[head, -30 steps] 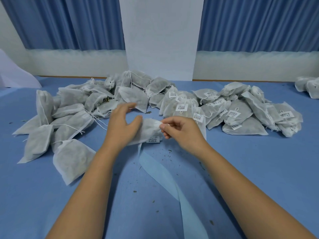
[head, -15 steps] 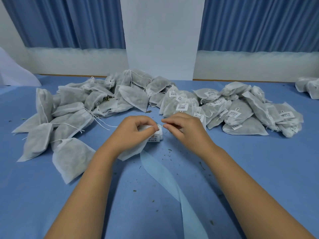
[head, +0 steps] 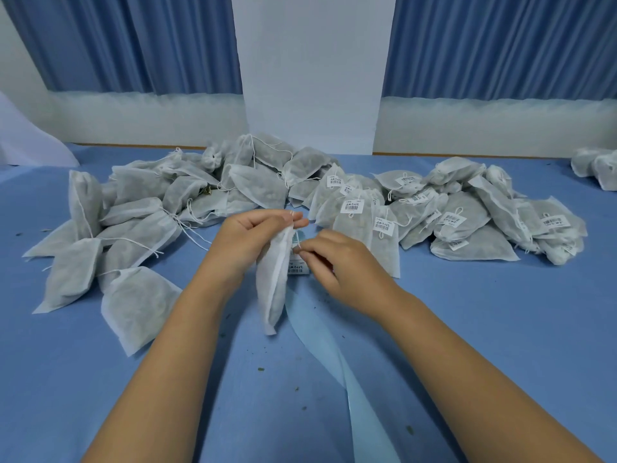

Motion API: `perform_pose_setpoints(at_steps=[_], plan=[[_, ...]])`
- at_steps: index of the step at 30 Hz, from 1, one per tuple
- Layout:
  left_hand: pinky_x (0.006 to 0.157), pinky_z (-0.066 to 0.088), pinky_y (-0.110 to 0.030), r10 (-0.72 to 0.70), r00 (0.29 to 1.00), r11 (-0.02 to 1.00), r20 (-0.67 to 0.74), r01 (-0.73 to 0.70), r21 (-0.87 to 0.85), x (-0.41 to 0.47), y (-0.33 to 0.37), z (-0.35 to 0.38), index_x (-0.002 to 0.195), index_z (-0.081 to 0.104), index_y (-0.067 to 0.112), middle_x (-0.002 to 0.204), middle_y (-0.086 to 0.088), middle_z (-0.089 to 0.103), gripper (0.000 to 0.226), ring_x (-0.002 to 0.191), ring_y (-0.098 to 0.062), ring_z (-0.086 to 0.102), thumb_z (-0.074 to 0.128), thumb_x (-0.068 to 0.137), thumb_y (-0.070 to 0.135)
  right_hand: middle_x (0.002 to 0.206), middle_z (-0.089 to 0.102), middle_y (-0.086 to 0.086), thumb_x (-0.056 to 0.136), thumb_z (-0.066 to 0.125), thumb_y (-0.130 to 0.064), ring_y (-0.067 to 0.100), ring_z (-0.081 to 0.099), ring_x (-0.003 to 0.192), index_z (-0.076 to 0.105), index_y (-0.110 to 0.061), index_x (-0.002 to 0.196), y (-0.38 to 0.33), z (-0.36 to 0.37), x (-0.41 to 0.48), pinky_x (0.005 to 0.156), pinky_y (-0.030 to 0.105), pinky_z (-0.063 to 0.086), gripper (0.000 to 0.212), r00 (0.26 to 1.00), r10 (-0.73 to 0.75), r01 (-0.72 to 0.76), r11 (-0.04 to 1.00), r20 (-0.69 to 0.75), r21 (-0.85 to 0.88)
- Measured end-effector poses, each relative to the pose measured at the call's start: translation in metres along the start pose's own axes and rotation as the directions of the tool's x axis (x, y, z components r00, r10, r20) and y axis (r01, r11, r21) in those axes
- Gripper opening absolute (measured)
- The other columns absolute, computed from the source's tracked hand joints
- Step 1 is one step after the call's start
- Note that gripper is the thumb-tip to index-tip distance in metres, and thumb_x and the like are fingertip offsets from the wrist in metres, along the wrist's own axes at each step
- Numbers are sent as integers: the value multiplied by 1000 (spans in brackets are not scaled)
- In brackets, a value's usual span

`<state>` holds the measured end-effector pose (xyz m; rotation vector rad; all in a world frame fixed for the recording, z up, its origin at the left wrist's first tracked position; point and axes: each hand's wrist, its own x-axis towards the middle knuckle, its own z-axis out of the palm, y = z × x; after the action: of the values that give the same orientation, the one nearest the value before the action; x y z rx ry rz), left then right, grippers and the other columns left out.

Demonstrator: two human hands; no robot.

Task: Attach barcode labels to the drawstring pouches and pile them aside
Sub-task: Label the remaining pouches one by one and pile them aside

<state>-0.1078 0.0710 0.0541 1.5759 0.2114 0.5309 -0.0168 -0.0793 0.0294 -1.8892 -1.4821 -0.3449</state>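
Head view: the person's left hand (head: 253, 238) is clenched on the neck of a white drawstring pouch (head: 274, 289), thumb and fingers pinching it so that the pouch hangs nearly upright, its lower corner at or just above the blue counter (head: 500, 329); I can't tell which. At 3 o'clock of the pouch the right hand (head: 337, 262) has its fingertips pinched on the thin drawstring (head: 298, 243). A barcode label (head: 298, 268) sits right against the pouch's side, under those fingertips and partly hidden by them. Whether the label is already threaded on I cannot tell.

At 10 o'clock of the hands lies a loose heap of unlabelled pouches (head: 133, 222), cords trailing across the cloth. At 2 o'clock is the labelled pile (head: 467, 225), white tags facing up on many of them. The nearest one stands just beyond the right hand. A few more pouches (head: 597, 168) lie well apart at the counter's far right edge.

From under the held pouch a pale blue strip (head: 337, 359) runs toward 5 o'clock, flat on the counter. Small dark crumbs are scattered around it. Beyond the counter are blue curtains (head: 133, 45) on either side of a white pillar (head: 314, 71).
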Motion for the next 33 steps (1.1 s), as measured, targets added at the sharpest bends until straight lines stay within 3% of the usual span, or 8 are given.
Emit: perform_pose_setpoints(at_steps=[5,9,12,15,18,23,28,33], plan=[[71,49,-12,56,998,938,7,-55,342,-1,-3,-2,77,80,28,84,9,78,22,79,3,66,69,92,15,85,59,6,96,59,-14,25,58,80,73,-10,105,4,-13,2,63,39,50,17,991,-20,-2,986,-131,-167],[67,47,-7,-85,968,957,237,14,289,-8,5,2,72,77,20,76,5,75,30,72,0,67,60,94,9,83,57,4,94,63,-16,16,53,76,75,-12,102,15,-18,2,64,31,46,15,966,10,-43,991,-257,-126],[61,47,-10,-122,945,982,305,70,176,-10,7,8,67,74,20,66,1,67,26,61,-5,63,60,87,10,94,57,0,93,65,-17,1,51,76,74,-17,109,16,-11,2,70,14,40,18,966,214,-189,967,-145,168],[59,46,-13,-135,951,987,280,103,125,-7,4,9,65,72,19,63,-1,63,26,59,-8,60,59,87,11,112,52,-6,91,68,-19,-5,49,92,64,-24,120,15,-3,1,78,9,38,30,944,329,-319,916,-1,244],[57,47,-16,-140,967,986,215,115,124,-2,0,5,65,73,21,61,1,62,40,56,-7,57,51,94,3,106,56,-6,87,72,-15,1,53,87,64,-22,98,11,-6,4,75,11,38,15,919,394,-358,860,-27,363],[54,47,-17,-159,974,983,161,140,123,-2,3,5,62,72,24,62,2,66,21,55,-7,56,58,78,19,100,70,6,86,72,-16,4,59,78,75,-21,86,3,-12,7,73,12,43,6,912,400,-391,771,97,503],[55,47,-15,-124,982,982,146,100,161,-1,0,6,60,70,26,62,1,66,42,54,-5,58,52,92,5,87,75,-4,86,74,-18,7,62,79,77,-16,85,4,-13,5,77,16,48,4,906,401,-402,723,131,562],[65,49,-15,-110,987,980,118,88,179,-1,0,6,71,70,18,68,-1,70,29,65,-5,63,55,92,5,80,70,-16,89,70,-16,-3,59,74,71,-21,80,5,-11,5,73,10,45,11,910,383,-407,748,160,524]])
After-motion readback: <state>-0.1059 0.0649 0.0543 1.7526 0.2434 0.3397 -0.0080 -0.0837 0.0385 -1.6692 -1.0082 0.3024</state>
